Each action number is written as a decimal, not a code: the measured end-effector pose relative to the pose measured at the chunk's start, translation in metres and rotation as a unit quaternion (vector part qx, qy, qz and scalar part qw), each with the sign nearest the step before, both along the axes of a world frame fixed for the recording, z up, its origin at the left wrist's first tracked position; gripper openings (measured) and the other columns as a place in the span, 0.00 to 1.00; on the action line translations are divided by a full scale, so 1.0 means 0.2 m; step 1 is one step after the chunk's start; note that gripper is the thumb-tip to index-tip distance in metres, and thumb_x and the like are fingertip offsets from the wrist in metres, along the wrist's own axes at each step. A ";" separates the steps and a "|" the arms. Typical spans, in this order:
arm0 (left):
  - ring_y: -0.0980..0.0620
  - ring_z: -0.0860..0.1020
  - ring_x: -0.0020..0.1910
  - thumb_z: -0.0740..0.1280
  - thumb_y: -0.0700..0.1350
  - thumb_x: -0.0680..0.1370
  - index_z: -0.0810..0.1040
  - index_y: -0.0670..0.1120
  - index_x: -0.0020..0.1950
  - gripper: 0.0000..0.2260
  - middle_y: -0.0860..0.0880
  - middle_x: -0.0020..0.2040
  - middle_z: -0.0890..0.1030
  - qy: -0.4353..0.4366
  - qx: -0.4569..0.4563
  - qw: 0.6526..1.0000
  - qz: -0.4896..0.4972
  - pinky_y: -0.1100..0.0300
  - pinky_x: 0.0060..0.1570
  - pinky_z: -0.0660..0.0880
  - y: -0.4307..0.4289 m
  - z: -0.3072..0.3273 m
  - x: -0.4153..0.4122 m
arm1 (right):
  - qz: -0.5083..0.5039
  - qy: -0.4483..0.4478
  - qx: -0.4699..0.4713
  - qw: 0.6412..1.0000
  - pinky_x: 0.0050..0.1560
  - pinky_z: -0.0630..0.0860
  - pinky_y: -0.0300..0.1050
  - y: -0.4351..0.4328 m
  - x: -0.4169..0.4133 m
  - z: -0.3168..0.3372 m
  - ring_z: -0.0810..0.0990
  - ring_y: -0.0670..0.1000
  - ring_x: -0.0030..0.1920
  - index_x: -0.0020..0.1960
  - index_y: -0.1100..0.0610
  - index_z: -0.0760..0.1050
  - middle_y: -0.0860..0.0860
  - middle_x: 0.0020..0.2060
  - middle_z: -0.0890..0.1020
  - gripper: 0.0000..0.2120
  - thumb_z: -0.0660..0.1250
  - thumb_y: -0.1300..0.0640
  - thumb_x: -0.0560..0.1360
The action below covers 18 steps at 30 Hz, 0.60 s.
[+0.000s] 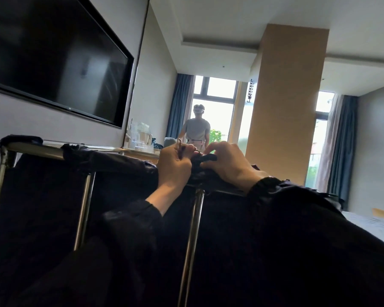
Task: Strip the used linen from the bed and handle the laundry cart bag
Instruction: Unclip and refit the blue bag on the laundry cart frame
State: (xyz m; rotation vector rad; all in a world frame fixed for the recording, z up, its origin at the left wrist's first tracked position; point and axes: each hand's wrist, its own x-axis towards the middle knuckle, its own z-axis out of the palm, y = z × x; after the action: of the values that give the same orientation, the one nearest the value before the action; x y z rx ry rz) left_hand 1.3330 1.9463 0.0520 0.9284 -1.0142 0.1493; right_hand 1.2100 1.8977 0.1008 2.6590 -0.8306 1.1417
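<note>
Left hand (pixel 174 166) and right hand (pixel 228 163) raised side by side — both curled, gripping.

Laundry cart frame (pixel 51 150) across the foreground, laundry bag (pixel 42 207) hung inside it, its edge draped over the top rail. Left hand (pixel 174 167) and right hand (pixel 226 162) side by side on that rail, fingers curled into the bag edge; left hand maybe also pinching a small hook. TV (pixel 53 58) on wall, above-left of cart. Cluttered counter (pixel 140 149) behind cart. Second person (pixel 196 129) beyond the hands, before the window (pixel 217 116). Pillar (pixel 286 103) right of them; bed (pixel 372 227) far right.
</note>
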 end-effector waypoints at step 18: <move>0.47 0.81 0.42 0.67 0.45 0.77 0.81 0.45 0.45 0.05 0.49 0.39 0.83 -0.184 0.086 0.977 0.072 0.48 0.45 0.78 0.00 -0.07 0.08 | 0.048 0.014 -0.048 0.998 0.36 0.66 0.33 -0.11 0.04 -0.03 0.74 0.50 0.42 0.39 0.55 0.70 0.47 0.37 0.73 0.10 0.68 0.68 0.70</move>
State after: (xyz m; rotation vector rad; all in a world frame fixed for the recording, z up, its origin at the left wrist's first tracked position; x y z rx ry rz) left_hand 1.3489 1.9455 0.0389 1.1590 -1.3159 0.3691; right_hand 1.2185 1.8760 0.0941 2.6551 -0.6343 1.1332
